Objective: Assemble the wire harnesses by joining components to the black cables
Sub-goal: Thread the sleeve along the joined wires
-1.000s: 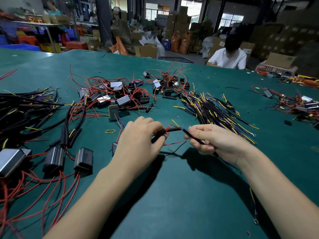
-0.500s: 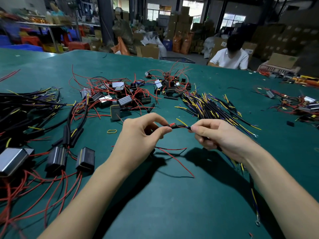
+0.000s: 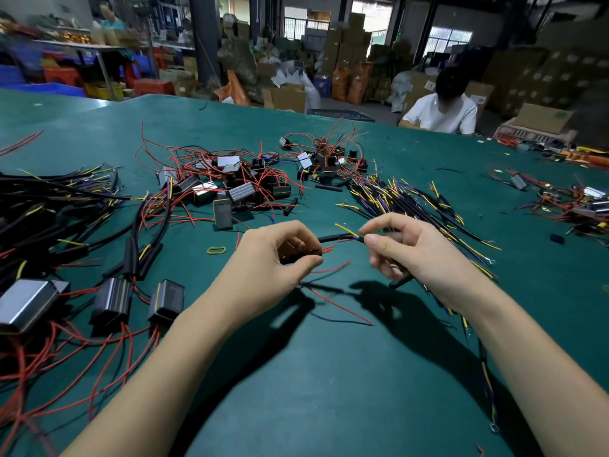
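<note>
My left hand (image 3: 273,258) pinches a black sleeve (image 3: 301,257) between thumb and fingers; short red wire ends stick out of it to the right. My right hand (image 3: 405,252) pinches the end of a black cable (image 3: 333,238), whose yellow and blue wires fan out at its tip. The cable's lower part runs under my right palm and down past my right wrist. The two hands are a short gap apart above the green table (image 3: 313,374). A loose red wire (image 3: 339,306) trails on the table below them.
A pile of black components with red wires (image 3: 230,189) lies behind my hands. Loose black cables with yellow tips (image 3: 412,206) lie to the right, finished harnesses (image 3: 112,298) to the left. A yellow rubber band (image 3: 216,250) lies nearby. A person in white (image 3: 441,110) sits across the table.
My hands have drawn slightly apart. The black cable's end with its yellow wire now shows between them, and the red wire ends have come free of my right fingers.
</note>
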Demonstrator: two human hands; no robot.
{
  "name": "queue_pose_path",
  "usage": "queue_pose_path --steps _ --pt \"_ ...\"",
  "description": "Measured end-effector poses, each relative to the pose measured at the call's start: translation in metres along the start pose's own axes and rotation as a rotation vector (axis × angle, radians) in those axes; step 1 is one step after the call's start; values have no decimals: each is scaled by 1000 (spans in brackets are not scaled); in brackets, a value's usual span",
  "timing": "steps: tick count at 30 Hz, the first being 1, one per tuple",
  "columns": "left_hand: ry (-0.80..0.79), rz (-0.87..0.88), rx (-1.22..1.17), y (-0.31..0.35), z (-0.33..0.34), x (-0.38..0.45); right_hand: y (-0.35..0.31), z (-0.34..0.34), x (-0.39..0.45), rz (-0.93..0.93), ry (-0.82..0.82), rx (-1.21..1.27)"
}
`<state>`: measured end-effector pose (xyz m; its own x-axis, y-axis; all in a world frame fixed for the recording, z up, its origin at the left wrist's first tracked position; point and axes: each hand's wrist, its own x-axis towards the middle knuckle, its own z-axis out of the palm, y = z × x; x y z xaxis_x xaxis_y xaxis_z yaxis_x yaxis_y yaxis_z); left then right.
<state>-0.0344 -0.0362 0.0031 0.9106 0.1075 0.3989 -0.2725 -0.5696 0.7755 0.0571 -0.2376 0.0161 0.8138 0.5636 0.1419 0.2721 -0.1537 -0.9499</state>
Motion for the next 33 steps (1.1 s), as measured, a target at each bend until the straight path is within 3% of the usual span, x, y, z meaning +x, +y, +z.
queue_pose_path --steps 10,16,22,33 --pt "-42 -4 -15 0 -4 2 -3 19 0 -364 37 -366" --pt "-36 84 -52 2 4 -1 -1 25 2 -417 96 -423" --pt "93 257 310 3 12 -4 -4 30 -1 -424 105 -427" --pt "227 443 619 9 12 -2 -3 31 -2 -379 91 -424"
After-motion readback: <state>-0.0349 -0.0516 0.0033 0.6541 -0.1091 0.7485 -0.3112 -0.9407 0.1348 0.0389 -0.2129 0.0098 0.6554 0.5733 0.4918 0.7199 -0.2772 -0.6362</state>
